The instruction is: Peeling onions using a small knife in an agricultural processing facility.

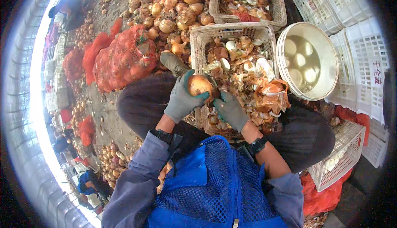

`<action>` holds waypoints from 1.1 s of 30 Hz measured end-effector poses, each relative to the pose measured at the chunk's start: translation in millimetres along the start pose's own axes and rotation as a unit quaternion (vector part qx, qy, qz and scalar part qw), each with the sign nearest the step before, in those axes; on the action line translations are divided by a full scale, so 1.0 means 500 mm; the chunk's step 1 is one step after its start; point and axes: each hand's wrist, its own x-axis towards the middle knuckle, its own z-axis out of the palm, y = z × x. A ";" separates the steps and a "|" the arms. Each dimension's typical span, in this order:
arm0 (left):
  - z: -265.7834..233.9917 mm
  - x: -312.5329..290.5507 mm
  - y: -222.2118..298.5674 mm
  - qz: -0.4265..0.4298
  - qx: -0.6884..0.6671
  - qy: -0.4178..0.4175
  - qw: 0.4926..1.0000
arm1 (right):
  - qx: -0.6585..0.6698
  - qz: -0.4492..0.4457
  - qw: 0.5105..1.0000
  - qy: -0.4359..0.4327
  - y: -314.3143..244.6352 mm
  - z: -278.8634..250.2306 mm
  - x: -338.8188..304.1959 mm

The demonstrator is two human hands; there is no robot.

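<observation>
My left hand (182, 98), in a grey-green work glove, is wrapped round a brown-skinned onion (200, 87). The onion is held over the near left part of a pale plastic crate (232, 28) full of onion skins (246, 69) and trimmings. Close by on the onion's right is my right hand (232, 110), gloved the same way. Its fingers are curled in, and what they hold, if anything, is hidden. Beyond my left hand lie many loose unpeeled onions (167, 26) on the floor.
At the right stands a white bucket (332, 64) with peeled onions in cloudy liquid. A second crate (280, 15) of peelings is beyond the first. White crates (366, 58) are stacked far right, and red net sacks of onions (124, 60) lie left. My knees flank the near crate.
</observation>
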 end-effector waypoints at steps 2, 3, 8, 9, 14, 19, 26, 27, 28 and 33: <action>-0.019 -0.002 0.021 0.023 0.050 -0.016 0.998 | -0.037 -0.111 0.992 0.046 0.025 0.010 -0.001; -0.033 -0.007 0.020 0.041 0.100 -0.025 0.994 | 0.038 -0.025 0.999 -0.030 -0.001 0.004 0.014; -0.058 -0.004 -0.035 0.082 0.143 -0.031 0.986 | -0.009 0.017 0.995 -0.096 0.014 0.035 0.022; -0.062 -0.002 -0.040 0.071 0.115 -0.040 0.990 | -0.096 -0.057 0.992 -0.054 0.045 0.049 0.010; -0.074 -0.003 -0.048 0.039 0.086 -0.061 0.994 | -0.220 -0.177 0.958 0.056 0.042 0.056 -0.014; -0.077 0.002 -0.059 0.044 0.075 -0.066 0.994 | -0.169 -0.083 0.982 0.015 -0.047 0.023 -0.020; -0.072 0.008 -0.047 0.047 0.068 -0.070 0.994 | -0.167 -0.114 0.979 0.031 -0.058 0.018 -0.017; -0.071 0.007 -0.050 0.045 0.068 -0.068 0.994 | -0.193 -0.122 0.973 0.036 -0.059 0.018 -0.020; -0.070 0.006 -0.053 0.041 0.068 -0.070 0.994 | -0.217 -0.130 0.966 0.042 -0.061 0.019 -0.020; -0.073 0.003 -0.044 0.021 0.049 -0.080 0.995 | -0.215 -0.083 0.973 -0.034 -0.087 -0.003 -0.013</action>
